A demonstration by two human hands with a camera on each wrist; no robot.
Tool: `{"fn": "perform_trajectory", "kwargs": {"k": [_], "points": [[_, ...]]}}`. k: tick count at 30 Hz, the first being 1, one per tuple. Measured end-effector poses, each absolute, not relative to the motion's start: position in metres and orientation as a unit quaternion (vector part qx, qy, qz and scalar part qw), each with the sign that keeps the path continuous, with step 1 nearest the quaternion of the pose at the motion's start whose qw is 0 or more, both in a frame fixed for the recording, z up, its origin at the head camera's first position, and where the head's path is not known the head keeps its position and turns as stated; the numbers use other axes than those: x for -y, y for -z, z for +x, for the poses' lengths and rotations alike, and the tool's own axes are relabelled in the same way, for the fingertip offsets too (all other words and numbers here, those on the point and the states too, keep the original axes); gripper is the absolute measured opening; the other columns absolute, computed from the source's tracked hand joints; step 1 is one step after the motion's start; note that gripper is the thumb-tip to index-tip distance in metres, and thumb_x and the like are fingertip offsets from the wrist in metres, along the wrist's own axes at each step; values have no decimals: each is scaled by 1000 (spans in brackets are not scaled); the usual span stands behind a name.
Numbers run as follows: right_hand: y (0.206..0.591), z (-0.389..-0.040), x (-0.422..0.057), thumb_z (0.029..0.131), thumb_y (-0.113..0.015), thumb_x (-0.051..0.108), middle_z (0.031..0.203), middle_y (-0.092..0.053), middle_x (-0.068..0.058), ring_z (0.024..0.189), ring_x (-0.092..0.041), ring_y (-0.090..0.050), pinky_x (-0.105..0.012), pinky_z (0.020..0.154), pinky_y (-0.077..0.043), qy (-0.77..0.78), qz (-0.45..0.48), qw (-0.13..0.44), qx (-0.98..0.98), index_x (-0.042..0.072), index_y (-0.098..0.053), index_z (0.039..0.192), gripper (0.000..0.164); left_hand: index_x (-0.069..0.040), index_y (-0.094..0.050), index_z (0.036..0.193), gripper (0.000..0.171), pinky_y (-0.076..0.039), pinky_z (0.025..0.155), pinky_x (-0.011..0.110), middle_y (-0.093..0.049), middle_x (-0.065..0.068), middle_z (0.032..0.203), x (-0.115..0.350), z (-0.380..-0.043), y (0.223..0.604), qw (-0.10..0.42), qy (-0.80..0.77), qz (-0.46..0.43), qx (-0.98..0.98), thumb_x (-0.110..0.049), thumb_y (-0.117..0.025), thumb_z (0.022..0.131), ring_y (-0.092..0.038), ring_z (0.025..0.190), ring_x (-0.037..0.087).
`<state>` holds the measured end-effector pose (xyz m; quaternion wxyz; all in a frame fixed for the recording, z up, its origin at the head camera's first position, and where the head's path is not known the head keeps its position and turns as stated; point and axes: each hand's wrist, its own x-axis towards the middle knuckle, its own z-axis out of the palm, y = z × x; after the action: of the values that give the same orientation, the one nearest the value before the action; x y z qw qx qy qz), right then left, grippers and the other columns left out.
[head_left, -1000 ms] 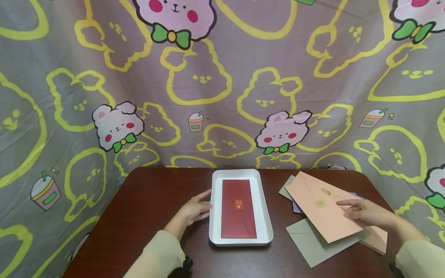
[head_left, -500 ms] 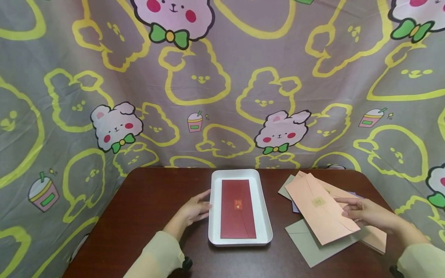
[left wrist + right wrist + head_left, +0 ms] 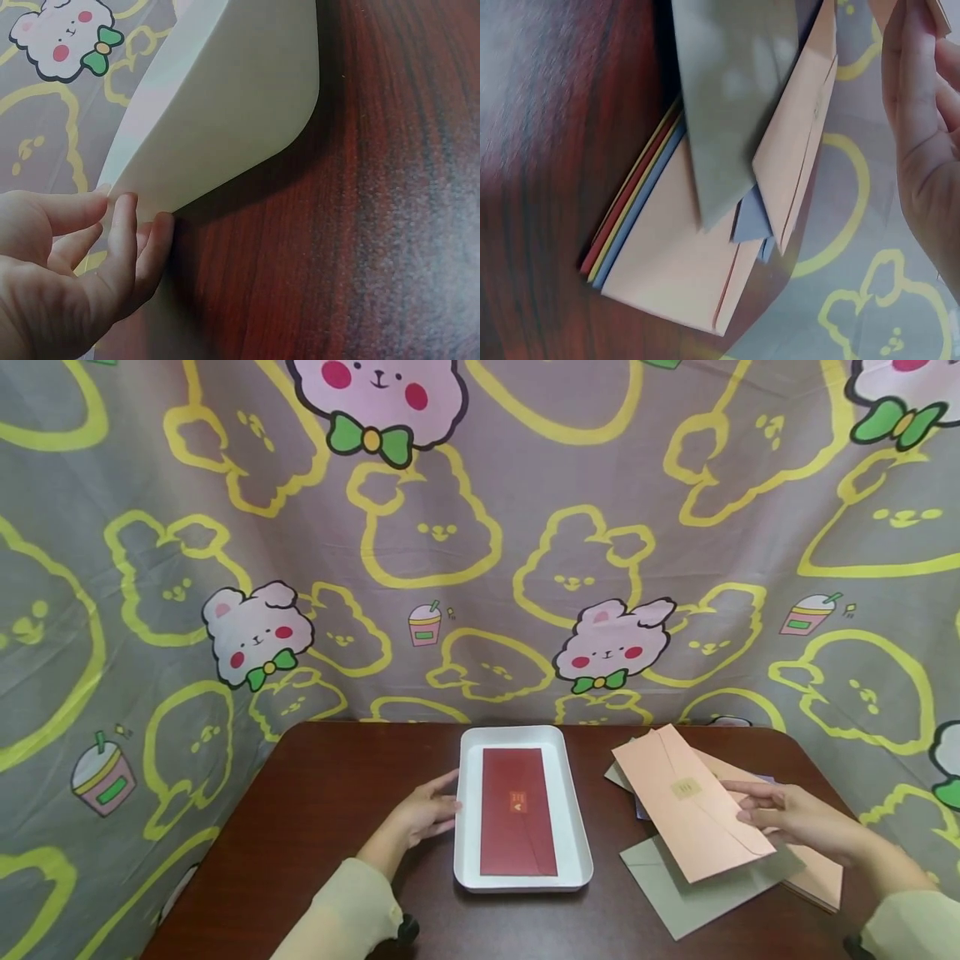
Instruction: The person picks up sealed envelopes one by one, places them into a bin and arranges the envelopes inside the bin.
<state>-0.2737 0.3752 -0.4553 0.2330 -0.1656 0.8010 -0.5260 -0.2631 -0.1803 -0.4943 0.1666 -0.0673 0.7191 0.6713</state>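
Note:
My right hand (image 3: 802,818) pinches a peach envelope (image 3: 712,831) by its right edge, over the pile on the right. Seen from the right wrist, that hand (image 3: 922,120) is at the upper right with a corner of the envelope. Beneath it lie a grey-green envelope (image 3: 660,885) and another peach envelope (image 3: 723,768). My left hand (image 3: 416,818) touches the left side of a white tray (image 3: 576,835). A dark red envelope (image 3: 517,835) lies flat in the tray. In the left wrist view, the fingertips of my left hand (image 3: 82,285) rest against the tray's outer wall (image 3: 232,120).
A stack of peach envelopes (image 3: 667,247) on the table's right shows red, yellow and blue edges at its side. A blue envelope (image 3: 754,217) peeks out between others. The brown table (image 3: 337,777) ends at a patterned cloth (image 3: 495,610) behind.
The peach envelope in my right hand has turned to a steeper angle and lifted slightly off the peach envelope under it. My left hand and the tray stay in place.

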Motion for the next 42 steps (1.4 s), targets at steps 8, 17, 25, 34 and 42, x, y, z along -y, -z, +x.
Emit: {"fn": "perform_trajectory", "kwargs": {"k": [8, 17, 25, 34, 42], "points": [[443, -277, -365, 105, -54, 5, 112, -60, -6, 87, -10, -67, -30, 64, -59, 546, -199, 206, -787, 46, -57, 137, 52, -10, -37, 160, 65, -58, 92, 43, -60, 25, 133, 179, -265, 493, 171, -672, -75, -717, 1, -61, 100, -67, 105, 28], [430, -273, -344, 105, -58, 9, 113, -60, -10, 98, -13, -67, -38, 76, -61, 532, -185, 181, -806, 34, -50, 151, 54, -10, -37, 159, 64, -58, 92, 44, -62, 24, 129, 179, -264, 492, 171, -674, -78, -715, 2, -60, 101, -68, 104, 28], [425, -270, -316, 103, -60, 9, 110, -62, -8, 95, -16, -68, -38, 75, -62, 568, -149, 154, -794, 15, -45, 156, 55, -9, -37, 159, 64, -58, 92, 44, -62, 23, 128, 179, -264, 492, 171, -671, -78, -717, 2, -60, 101, -67, 103, 27], [430, -266, -278, 102, -61, 5, 106, -65, -8, 93, -17, -69, -39, 76, -62, 612, -151, 153, -761, -6, -31, 155, 62, -11, -37, 159, 64, -58, 93, 44, -62, 24, 129, 180, -266, 494, 168, -671, -80, -718, 1, -60, 101, -67, 104, 27], [438, -257, -253, 100, -64, 6, 104, -62, -13, 91, -19, -67, -39, 76, -62, 600, -123, 149, -776, -11, -25, 156, 70, -9, -37, 159, 64, -58, 92, 45, -62, 23, 129, 180, -266, 497, 169, -672, -76, -717, 2, -61, 100, -67, 104, 27]]}}
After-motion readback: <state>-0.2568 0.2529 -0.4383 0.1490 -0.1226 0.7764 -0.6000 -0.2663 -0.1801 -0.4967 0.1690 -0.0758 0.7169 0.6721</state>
